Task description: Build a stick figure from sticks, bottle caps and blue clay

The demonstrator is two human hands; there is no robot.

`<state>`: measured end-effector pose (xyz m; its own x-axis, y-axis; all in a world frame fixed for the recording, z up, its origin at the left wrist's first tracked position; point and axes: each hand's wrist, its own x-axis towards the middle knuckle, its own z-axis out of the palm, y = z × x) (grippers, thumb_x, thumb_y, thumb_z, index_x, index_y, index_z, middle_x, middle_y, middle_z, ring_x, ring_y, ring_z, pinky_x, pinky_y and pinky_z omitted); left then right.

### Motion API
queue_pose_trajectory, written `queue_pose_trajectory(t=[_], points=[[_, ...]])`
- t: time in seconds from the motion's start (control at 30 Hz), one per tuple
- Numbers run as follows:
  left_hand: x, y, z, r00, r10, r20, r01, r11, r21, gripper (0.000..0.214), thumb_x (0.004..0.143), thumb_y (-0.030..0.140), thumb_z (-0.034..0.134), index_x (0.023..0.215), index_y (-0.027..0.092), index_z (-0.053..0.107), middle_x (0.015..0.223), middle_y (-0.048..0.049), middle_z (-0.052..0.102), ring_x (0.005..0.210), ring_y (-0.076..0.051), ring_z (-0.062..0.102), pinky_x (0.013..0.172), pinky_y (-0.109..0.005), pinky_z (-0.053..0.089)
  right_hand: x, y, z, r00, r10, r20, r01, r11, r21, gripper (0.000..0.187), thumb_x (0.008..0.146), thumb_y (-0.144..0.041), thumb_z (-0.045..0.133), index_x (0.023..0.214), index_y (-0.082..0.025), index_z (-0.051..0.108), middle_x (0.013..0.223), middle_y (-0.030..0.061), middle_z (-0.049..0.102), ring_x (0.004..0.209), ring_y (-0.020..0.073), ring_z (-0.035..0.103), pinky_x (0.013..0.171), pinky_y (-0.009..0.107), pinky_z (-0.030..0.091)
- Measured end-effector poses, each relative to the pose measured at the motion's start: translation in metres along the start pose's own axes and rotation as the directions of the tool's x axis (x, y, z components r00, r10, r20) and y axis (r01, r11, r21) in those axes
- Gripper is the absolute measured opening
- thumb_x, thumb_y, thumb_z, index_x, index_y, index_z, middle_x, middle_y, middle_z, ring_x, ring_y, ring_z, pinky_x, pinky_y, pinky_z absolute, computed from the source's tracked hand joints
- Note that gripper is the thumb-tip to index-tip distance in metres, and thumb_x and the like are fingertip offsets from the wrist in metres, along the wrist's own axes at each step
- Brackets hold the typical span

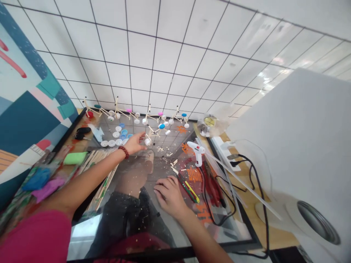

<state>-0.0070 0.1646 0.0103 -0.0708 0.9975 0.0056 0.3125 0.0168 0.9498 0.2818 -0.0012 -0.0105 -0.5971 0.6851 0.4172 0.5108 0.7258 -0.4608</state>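
My left hand point(135, 144) reaches over the glass tabletop with thumb and fingers apart. Its fingertips are at the near wheel of a small tricycle-like model point(155, 130) made of pale sticks, with white cap wheels and a blue oval seat; I cannot tell whether they touch it. My right hand point(170, 195) lies on the glass, fingers loosely bent and holding nothing. Beside it are a yellow-and-green utility knife point(193, 191) and a red-handled tool point(186, 188). Small stick offcuts point(174, 169) are scattered ahead of it.
Several similar stick models point(120, 111) line the wall side. White and blue bottle caps point(111, 143) lie left of my left hand. A white glue gun point(196, 150) with a black cord stands right, near a power strip point(229, 157). Sticks point(102, 186) and coloured packets point(75, 158) lie left.
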Motion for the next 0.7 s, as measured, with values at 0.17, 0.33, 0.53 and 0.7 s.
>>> queue_pose_trajectory(t=[0.17,0.33,0.53,0.7], points=[[-0.002,0.002,0.01,0.997,0.01,-0.077,-0.004,0.996,0.084,0.08,0.04,0.023,0.104,0.116,0.021,0.08,0.119,-0.0151,0.081,0.112,-0.039,0.077,0.1,-0.053,0.061,0.0,0.002,0.002,1.0,0.009,0.005,-0.009,1.0,0.02,0.019,0.105,-0.017,0.06,0.106,-0.027,0.076,0.107,0.0046,0.079,0.1,0.0213,0.07,0.109,0.047,0.043],[-0.002,0.009,0.022,0.99,0.039,-0.135,-0.015,0.985,0.175,0.068,0.049,0.034,0.104,0.111,0.02,0.079,0.112,-0.0138,0.081,0.11,-0.041,0.075,0.103,-0.056,0.057,0.001,0.001,0.002,1.0,0.009,0.003,-0.009,1.0,0.013,0.018,0.104,-0.016,0.06,0.105,-0.027,0.075,0.106,0.0041,0.079,0.1,0.0206,0.071,0.109,0.047,0.042],[0.003,0.012,0.021,0.987,0.053,-0.151,-0.03,0.988,0.15,0.06,0.06,0.029,0.096,0.117,0.018,0.078,0.103,-0.0095,0.081,0.102,-0.034,0.077,0.099,-0.049,0.06,0.001,0.001,0.002,1.0,0.003,-0.004,-0.003,1.0,0.022,0.016,0.104,-0.017,0.062,0.105,-0.026,0.075,0.106,0.0026,0.077,0.099,0.0195,0.069,0.108,0.046,0.043],[0.001,0.01,0.018,0.982,0.046,-0.184,-0.04,0.999,0.033,0.08,0.051,0.024,0.1,0.127,0.019,0.076,0.106,-0.0085,0.081,0.101,-0.031,0.078,0.103,-0.048,0.062,0.0,0.001,0.003,1.0,0.016,0.011,-0.017,1.0,0.023,0.016,0.104,-0.017,0.062,0.105,-0.026,0.076,0.106,0.0023,0.077,0.1,0.0191,0.069,0.109,0.046,0.043]])
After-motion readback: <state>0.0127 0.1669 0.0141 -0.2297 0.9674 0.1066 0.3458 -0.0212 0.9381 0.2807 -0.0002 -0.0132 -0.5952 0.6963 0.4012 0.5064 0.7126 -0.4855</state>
